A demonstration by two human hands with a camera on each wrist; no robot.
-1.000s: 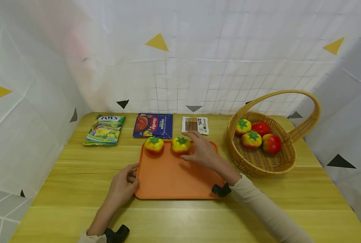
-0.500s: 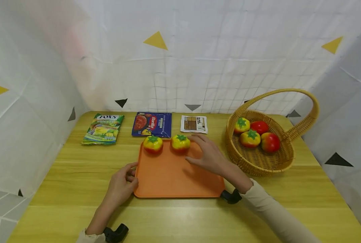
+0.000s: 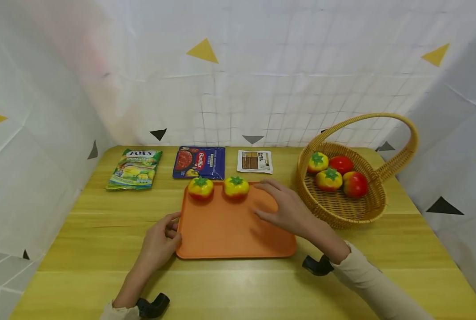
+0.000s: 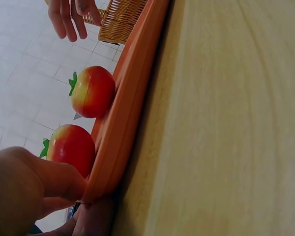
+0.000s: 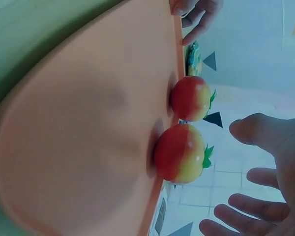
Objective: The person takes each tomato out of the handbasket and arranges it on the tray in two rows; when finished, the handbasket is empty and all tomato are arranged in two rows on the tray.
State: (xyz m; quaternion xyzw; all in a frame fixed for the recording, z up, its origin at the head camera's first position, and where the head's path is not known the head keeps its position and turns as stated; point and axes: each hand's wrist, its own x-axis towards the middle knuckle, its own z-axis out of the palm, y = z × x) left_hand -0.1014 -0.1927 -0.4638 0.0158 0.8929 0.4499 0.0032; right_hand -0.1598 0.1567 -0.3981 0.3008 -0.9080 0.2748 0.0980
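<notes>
Along the left side of an orange tray, my left hand grips the rim between thumb and fingers. Two red-and-yellow tomato-like fruits with green leaf tops sit side by side at the tray's far edge; the right-hand fruit is nearer my right hand. That right hand hovers over the tray's right part, fingers spread and holding nothing, as the right wrist view shows. In the left wrist view the left thumb and fingers are right at the tray's corner, beside the nearer fruit.
A wicker basket with a tall handle stands right of the tray, holding several more fruits. Behind the tray lie a blue Barilla pouch and a small white packet. A green Fox's candy bag lies at back left.
My right hand has let go of the right-hand fruit on the tray and drawn back to the right, its fingers spreading. My left hand has stayed at the tray's rim.
</notes>
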